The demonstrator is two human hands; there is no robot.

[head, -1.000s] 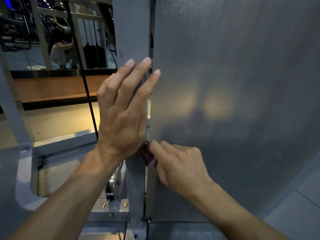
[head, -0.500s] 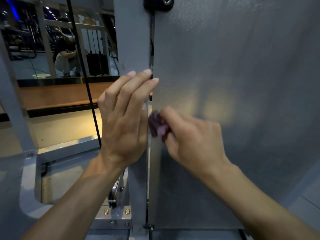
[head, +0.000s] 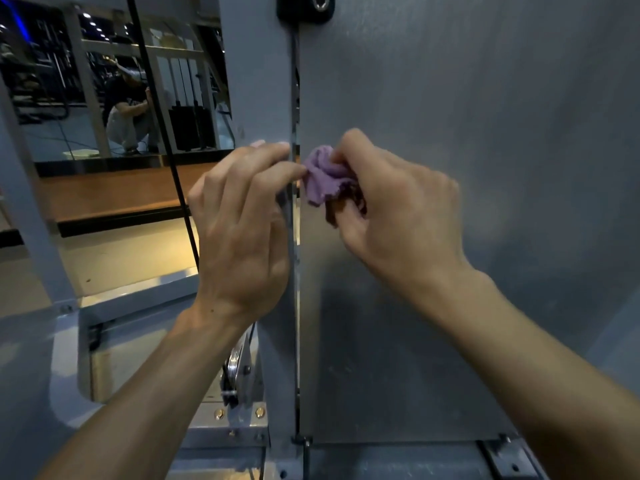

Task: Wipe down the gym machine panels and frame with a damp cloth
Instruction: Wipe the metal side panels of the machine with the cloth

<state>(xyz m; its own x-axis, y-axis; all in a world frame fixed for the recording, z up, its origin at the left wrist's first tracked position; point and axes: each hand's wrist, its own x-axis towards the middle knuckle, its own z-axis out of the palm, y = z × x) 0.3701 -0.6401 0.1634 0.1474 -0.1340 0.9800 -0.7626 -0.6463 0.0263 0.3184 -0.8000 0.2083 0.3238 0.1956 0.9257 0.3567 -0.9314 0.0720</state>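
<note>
Cloth (head: 323,176) bunched in right hand (head: 391,206), left hand (head: 242,223) bracing frame (head: 258,81).

Behind the machine, on the left, I see a large wall mirror (head: 104,98). In it a crouching person in dark top and light trousers (head: 126,109) is reflected, beside a black stack of weight plates (head: 188,128). Small ceiling lights (head: 91,22) and a blue glow (head: 15,15) are also reflected in its upper part. Under the mirror runs a long brown wooden ledge (head: 117,192) with a dark front edge. Below the ledge there is a pale beige floor (head: 131,251), brightly lit by warm light.
</note>
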